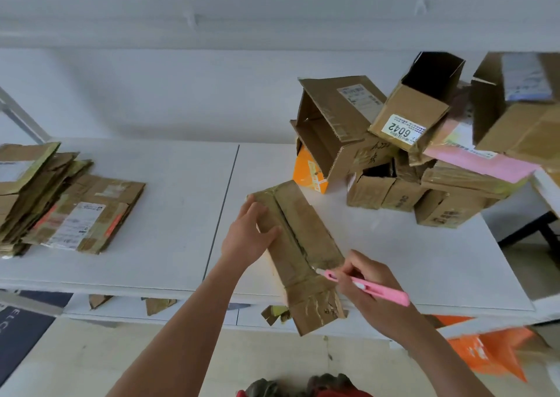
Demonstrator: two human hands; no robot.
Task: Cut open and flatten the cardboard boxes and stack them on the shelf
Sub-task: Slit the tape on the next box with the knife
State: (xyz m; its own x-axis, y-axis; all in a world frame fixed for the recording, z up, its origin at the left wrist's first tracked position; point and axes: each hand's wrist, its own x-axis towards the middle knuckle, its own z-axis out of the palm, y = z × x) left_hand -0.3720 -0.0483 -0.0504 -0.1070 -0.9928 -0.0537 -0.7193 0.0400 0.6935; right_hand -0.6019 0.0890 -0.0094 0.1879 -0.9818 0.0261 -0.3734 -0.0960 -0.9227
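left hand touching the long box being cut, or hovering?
Touching. Head view: the left hand lies on the taped box, thumb over its top, while the right hand holds the pink cutter.

A packing or storage room: white shelf (169,184), flattened cardboard stack (60,202), piled shipping boxes (409,154).
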